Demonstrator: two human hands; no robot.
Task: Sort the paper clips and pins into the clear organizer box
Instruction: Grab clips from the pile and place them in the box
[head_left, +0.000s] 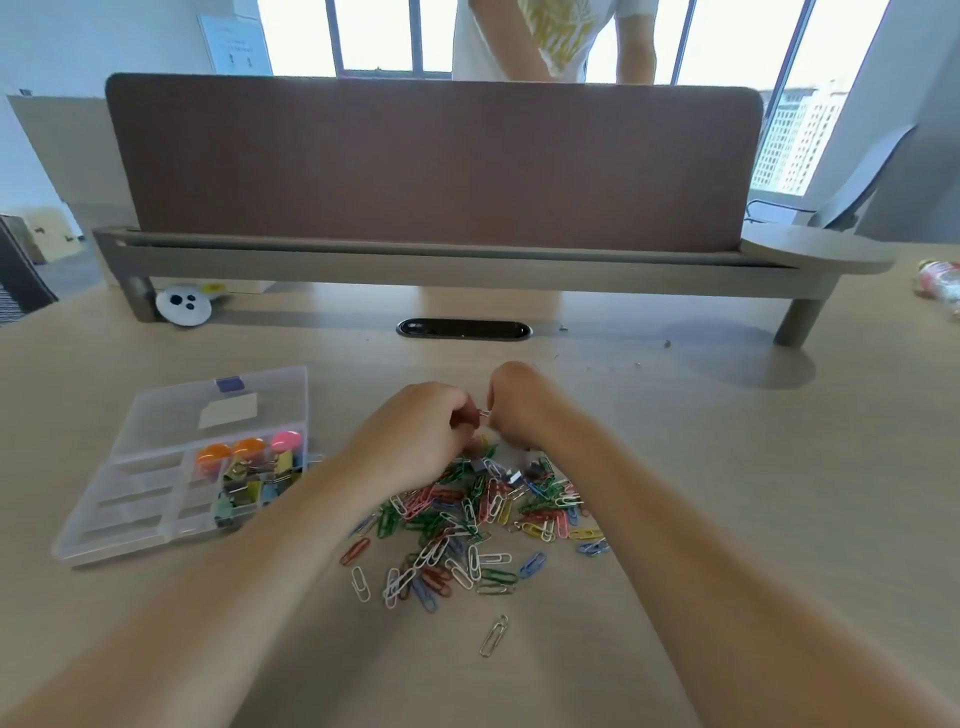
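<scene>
Multicoloured paper clips (467, 514), brown divider panel (436, 161)

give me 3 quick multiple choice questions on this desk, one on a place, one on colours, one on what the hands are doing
1. Where is the clear organizer box?
A. left of the paper clip pile
B. right of it
C. behind the desk divider

2. The round-headed pins in the box are:
A. three blue
B. two orange, one pink
C. one green

3. The left hand and right hand are:
A. flat on the desk
B. inside the box
C. pinching a small metal clip between them

Answers:
1. A, the box sits left of the pile.
2. B, orange, orange and pink heads show.
3. C, curled fingertips meet on the clip.
</scene>
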